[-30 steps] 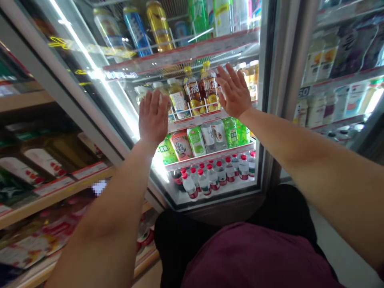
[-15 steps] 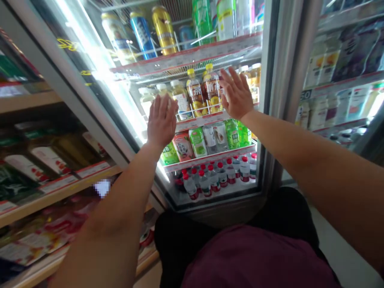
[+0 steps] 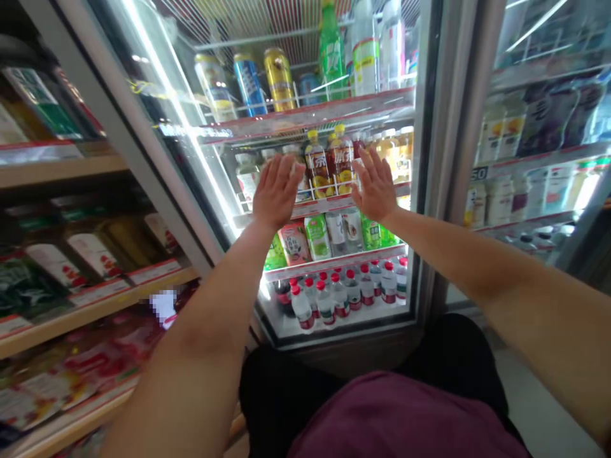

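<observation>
Both my arms stretch forward in front of a lit drinks fridge. My left hand (image 3: 275,189) is open, palm away from me and fingers up, over the left end of the middle shelf. My right hand (image 3: 375,186) is also open, fingers spread, just right of the brown iced tea bottles (image 3: 342,159) with yellow caps. Neither hand holds anything. I cannot tell whether they touch the glass door. Below the hands stand a green carton (image 3: 317,236) and a red carton (image 3: 294,243), and lower still, water bottles (image 3: 340,296) with red caps.
On the upper fridge shelf stand a blue can (image 3: 249,84), a gold can (image 3: 279,77) and a green bottle (image 3: 331,54). To the left, a wooden shelf (image 3: 114,296) carries several bottles. A metal door frame (image 3: 446,159) and another fridge are at the right.
My hands have come closer together, the left one shifting right in view. The fridge contents appear lower, with more of the top shelf showing. Both hands stay open.
</observation>
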A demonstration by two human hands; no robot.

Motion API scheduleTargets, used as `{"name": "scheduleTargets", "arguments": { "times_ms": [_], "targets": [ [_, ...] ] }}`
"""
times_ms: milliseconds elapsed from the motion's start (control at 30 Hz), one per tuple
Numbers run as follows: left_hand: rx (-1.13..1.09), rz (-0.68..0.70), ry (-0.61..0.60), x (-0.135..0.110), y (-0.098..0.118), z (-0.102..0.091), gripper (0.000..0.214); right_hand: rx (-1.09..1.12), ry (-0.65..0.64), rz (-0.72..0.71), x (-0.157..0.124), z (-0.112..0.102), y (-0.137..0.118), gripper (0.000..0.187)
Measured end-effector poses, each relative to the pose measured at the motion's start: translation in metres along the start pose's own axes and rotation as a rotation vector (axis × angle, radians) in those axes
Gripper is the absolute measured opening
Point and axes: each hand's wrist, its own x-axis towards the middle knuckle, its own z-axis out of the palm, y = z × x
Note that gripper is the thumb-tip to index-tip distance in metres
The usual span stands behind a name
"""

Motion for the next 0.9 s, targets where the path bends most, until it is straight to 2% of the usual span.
{"name": "scheduleTargets", "arguments": {
  "times_ms": [33,133,167,200,300,333,400,500,567,700,767,900],
  "targets": [
    [0.005,-0.034,0.028,0.0,0.0,0.002,0.055,-0.001,-0.004,-0.008,-0.001,-0.002,-0.001,0.059],
    [0.061,-0.207,0.226,0.005,-0.005,0.003,0.057,-0.005,-0.066,-0.081,-0.011,-0.009,-0.002,0.056],
    [0.079,-0.215,0.258,0.008,-0.008,0.002,0.058,-0.009,-0.086,-0.113,-0.015,-0.011,-0.001,0.056],
    [0.089,-0.175,0.25,0.01,-0.01,0.001,0.058,-0.014,-0.101,-0.142,-0.02,-0.013,0.0,0.056],
    [0.063,0.092,0.069,0.014,-0.01,-0.002,0.056,-0.015,-0.128,-0.2,-0.033,-0.017,0.004,0.057],
    [0.049,0.141,0.036,0.015,-0.008,-0.003,0.054,-0.017,-0.13,-0.206,-0.035,-0.018,0.004,0.057],
    [0.022,0.093,0.093,0.018,-0.003,-0.001,0.053,-0.013,-0.136,-0.205,-0.034,-0.02,0.0,0.054],
    [-0.048,-0.15,0.315,0.024,0.009,0.01,0.059,0.066,-0.183,-0.232,-0.018,-0.024,-0.017,0.052],
    [-0.138,-0.216,0.368,0.028,0.021,0.021,0.066,0.152,-0.21,-0.25,0.0,-0.027,-0.034,0.056],
    [-0.281,-0.115,0.339,0.027,0.043,0.046,0.074,0.271,-0.148,-0.135,0.042,-0.027,-0.065,0.065],
    [-0.295,-0.037,0.332,0.022,0.047,0.053,0.075,0.3,-0.18,-0.124,0.061,-0.024,-0.076,0.07],
    [-0.29,0.063,0.274,0.009,0.046,0.046,0.082,0.234,-0.294,-0.16,0.082,-0.019,-0.09,0.065]
  ]
}}
